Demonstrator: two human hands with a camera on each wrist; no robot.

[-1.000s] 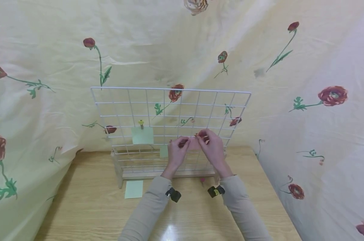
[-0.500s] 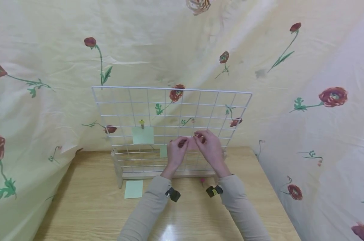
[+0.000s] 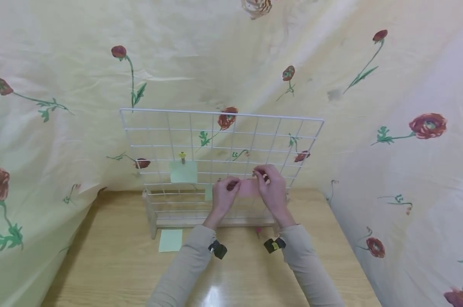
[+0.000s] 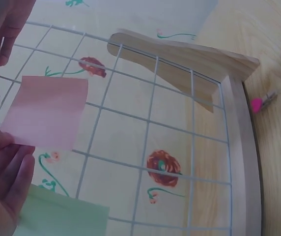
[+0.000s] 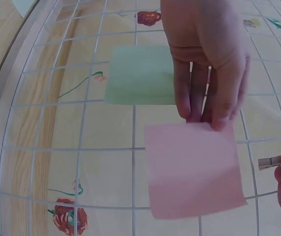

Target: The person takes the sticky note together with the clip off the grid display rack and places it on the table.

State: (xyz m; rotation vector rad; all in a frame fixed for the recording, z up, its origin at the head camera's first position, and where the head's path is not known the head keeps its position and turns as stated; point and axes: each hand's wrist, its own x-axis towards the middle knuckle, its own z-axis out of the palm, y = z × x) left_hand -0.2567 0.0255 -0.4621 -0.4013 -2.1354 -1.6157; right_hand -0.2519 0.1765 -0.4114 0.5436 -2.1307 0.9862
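My left hand (image 3: 224, 195) pinches one edge of a pink sticky note (image 5: 194, 169) between thumb and fingers, holding it against or just in front of a white wire grid (image 3: 231, 132). To the right of the note, my right hand (image 3: 272, 187) pinches a small clothespin (image 5: 269, 162) by its end. The clothespin is apart from the note in the right wrist view; its tip also shows at the left edge of the left wrist view. Behind my left hand, a green sticky note (image 5: 139, 76) hangs on the grid, partly covered.
Another green note (image 3: 183, 172) hangs at upper left under a yellow-topped clothespin (image 3: 182, 157). On the wooden table (image 3: 112, 256) lie a pale green note (image 3: 171, 240) and a clothespin with a pink top (image 4: 263, 102). The grid stands in a wooden base (image 4: 241, 147). Flowered cloth surrounds it.
My right hand has drawn slightly right, away from the pink note's top, so more of the note shows. The note sits a little lower. The head view has shifted slightly.
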